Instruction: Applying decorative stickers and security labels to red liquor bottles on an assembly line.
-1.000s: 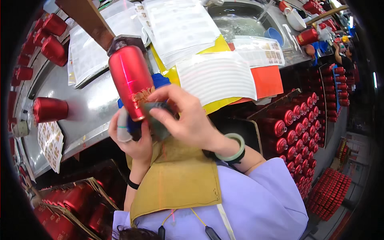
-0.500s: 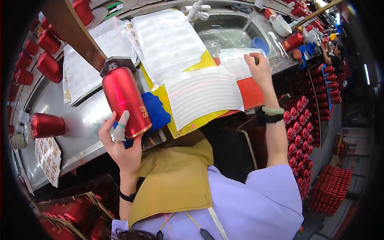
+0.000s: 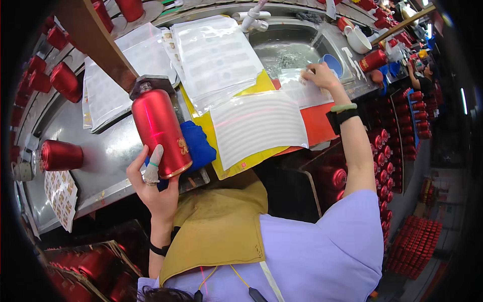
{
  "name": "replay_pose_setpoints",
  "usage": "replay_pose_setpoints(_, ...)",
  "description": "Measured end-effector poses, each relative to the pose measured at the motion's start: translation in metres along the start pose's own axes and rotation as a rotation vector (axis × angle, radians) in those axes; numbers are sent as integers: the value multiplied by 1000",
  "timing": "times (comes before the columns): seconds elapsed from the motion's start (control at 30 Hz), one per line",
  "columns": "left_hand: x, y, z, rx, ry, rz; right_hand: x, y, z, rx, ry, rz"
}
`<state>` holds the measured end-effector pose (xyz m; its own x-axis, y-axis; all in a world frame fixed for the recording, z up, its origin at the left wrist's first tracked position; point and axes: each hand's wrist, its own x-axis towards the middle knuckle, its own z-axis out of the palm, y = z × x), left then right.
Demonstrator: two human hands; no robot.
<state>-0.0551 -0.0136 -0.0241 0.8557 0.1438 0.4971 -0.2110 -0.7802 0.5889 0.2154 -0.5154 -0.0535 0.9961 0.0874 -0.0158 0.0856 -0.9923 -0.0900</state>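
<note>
My left hand (image 3: pixel 156 194), with a pale cover on one finger, grips the lower end of a glossy red bottle (image 3: pixel 158 128). The bottle tilts, its neck end against a dark angular holder (image 3: pixel 150 83) on a brown bar; a gold motif shows near its base. Beside it lies a bunched blue cloth (image 3: pixel 198 143). My right hand (image 3: pixel 323 76) reaches to a small clear sheet (image 3: pixel 304 95) by the sink, fingertips pinched over its far edge; what they hold is too small to make out. A striped white sheet (image 3: pixel 259 126) lies between my hands on a yellow folder (image 3: pixel 236 168).
Stacked sheets (image 3: pixel 216 55) lie behind the bottle. A sink (image 3: pixel 261 60) with water and a blue bowl (image 3: pixel 332 65) is at the far side. A red cup-shaped piece (image 3: pixel 63 155) lies at left; racks of red bottles (image 3: pixel 380 161) stand at right.
My right hand has turned and moved slightly left, its fingers lower over the small sheet. My left hand keeps its hold on the bottle. Red pieces at the far left have shifted along.
</note>
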Motion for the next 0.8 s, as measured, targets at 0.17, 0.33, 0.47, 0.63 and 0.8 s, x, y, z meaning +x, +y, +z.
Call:
replay_pose_setpoints(0.17, 3, -2, -4, -85, 49, -110, 44, -13, 11, 126, -178, 116)
replay_pose_setpoints(0.33, 6, -1, -3, -274, -25, -258, 70, -89, 43, 95, -229, 9)
replay_pose_setpoints(0.47, 9, -10, 2, -333, -66, -247, 72, -116, 35, 18, -67, 2)
replay_pose_setpoints(0.63, 4, -10, -2, -321, -91, -280, 4, -222, -40, 452, 292, -308)
replay_pose_setpoints(0.8, 3, -11, -1, -234, -17, -167, -90, -328, -99, 948, 24, -497)
